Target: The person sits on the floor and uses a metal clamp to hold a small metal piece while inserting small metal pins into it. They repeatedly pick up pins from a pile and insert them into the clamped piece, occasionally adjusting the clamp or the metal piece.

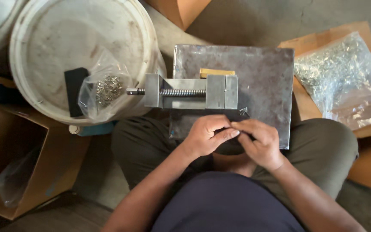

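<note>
My left hand and my right hand meet over my lap at the near edge of a grey metal plate. Their fingertips pinch together around something very small that I cannot make out. A small steel vise with a threaded screw lies on the plate just beyond my hands, its jaws closed. A yellowish block rests behind the vise. A tiny metal piece lies on the plate by my right fingers.
A white bucket lid at the left carries a black block and a clear bag of small metal parts. A larger bag of shiny parts lies on cardboard at the right. An open cardboard box stands lower left.
</note>
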